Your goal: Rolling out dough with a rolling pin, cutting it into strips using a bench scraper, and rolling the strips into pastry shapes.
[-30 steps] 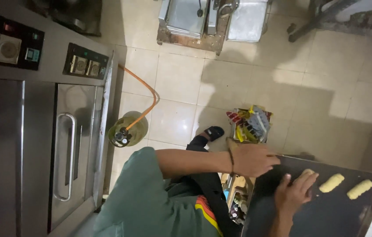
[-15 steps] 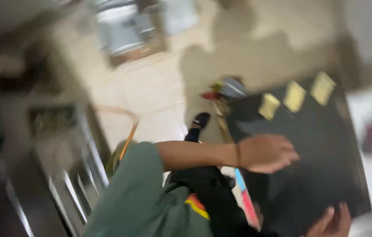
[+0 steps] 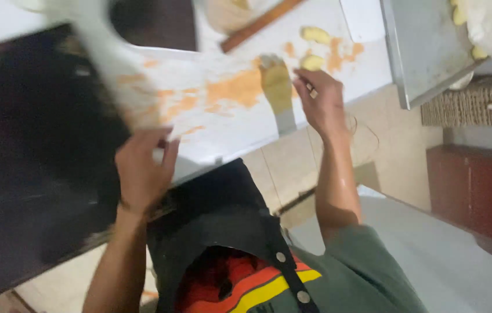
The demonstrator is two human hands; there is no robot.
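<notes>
Nearest the camera: green shirt [image 3: 368,278] and black apron [image 3: 223,232] with a red-and-yellow patch. Left hand [image 3: 141,174] sits at the edge of a large dark tray [image 3: 37,150], fingers spread and laid against it — open, not curled around anything; the view is blurred here. The tray fills the left side, near to mid distance. Further out, right hand [image 3: 321,101] reaches over a white worktop [image 3: 223,110] smeared with orange powder, fingers partly bent, tips just beside a metal scraper [image 3: 278,87] carrying a yellow dough piece — whether it grips cannot be told. Far right: steel tray [image 3: 420,52]; wooden rolling pin [image 3: 257,26] lies far centre.
</notes>
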